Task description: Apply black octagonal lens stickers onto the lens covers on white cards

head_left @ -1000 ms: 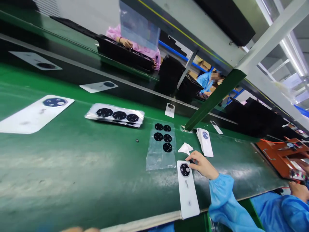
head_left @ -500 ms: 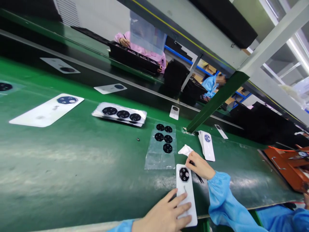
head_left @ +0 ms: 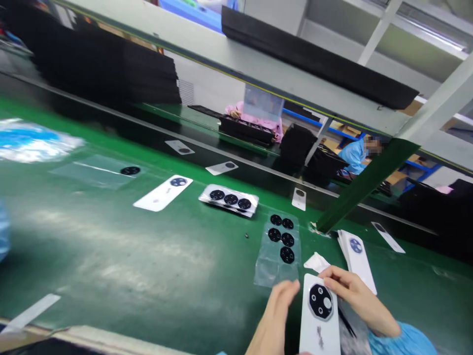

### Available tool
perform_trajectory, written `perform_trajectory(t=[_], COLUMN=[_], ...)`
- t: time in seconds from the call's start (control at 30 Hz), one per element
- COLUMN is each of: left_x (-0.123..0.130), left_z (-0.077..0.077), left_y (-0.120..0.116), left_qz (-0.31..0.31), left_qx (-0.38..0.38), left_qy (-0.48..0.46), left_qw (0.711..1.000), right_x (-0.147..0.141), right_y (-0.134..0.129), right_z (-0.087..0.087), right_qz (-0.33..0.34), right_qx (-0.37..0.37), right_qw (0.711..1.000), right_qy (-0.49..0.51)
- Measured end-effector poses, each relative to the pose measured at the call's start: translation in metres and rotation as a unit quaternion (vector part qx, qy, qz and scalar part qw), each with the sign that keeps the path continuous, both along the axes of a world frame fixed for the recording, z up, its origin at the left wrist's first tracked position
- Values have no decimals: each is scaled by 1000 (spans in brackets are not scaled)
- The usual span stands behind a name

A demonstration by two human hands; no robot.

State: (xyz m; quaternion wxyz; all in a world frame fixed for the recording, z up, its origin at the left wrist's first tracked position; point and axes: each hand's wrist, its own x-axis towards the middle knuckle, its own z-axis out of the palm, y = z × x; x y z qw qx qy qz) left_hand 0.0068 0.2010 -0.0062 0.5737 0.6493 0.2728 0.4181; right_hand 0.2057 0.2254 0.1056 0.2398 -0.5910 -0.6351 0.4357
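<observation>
A white phone back cover [head_left: 320, 315] with a black octagonal camera plate appears tilted up close to me. My right hand [head_left: 360, 298] pinches its upper right corner between thumb and fingers. My left hand [head_left: 275, 315] is beside its left edge, fingers stretched up and apart from the cover. A bit of skin touches the cover's bottom at the frame edge. Black tweezers [head_left: 346, 320] lie under my right wrist. Beyond the cover is a crumpled white cloth [head_left: 317, 262]. Left of it lies a clear film sheet [head_left: 266, 271] bearing several black camera plates [head_left: 287, 255].
A stack of white covers [head_left: 364, 266] stands to the right, beside a green post [head_left: 364, 182]. Further left lie a wrapped stack of covers [head_left: 229, 200], a single cover [head_left: 162, 195] and clear film [head_left: 94, 170]. Co-workers sit across the line.
My left hand has lifted off the cover's face to its left side. The cover has come up closer, with my right hand now at its corner. The view has swung left.
</observation>
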Motion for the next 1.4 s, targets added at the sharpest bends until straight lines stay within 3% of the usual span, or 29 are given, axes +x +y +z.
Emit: perform_trajectory(t=[0.13,0.3,0.47,0.57,0.7,0.83,1.0,1.3,1.4], left_x=[-28,-68,-98,-105,-103,-99,-99,-103,-104], left_z=[25,45,56,55,44,29,18,39,39], left_y=[8,7,15,22,25,26,27,27,28], left_qz=[-107,-57,-25,-23,-10,32,77,71,67], left_qx=[-145,-135,-180,-243,-300,-260,-222,-239,-236], left_qy=[-108,-112,-48,-42,-45,-30,-25,-56,-66], left_qw=[978,983,982,969,953,965,972,967,967], right_x=[-41,-78,-73,-52,-21,-13,-32,-39,-37], right_y=[2,7,26,52,88,103,99,106,110], right_z=[-2,-8,0,1,-11,-30,-41,-48,-51], right_qz=[-19,44,71,28,-10,20,72,87,92], right_qx=[13,10,27,73,96,66,43,18,13], right_qw=[999,996,997,997,988,979,964,949,948], right_qy=[42,76,21,-25,-116,-190,-251,-303,-303])
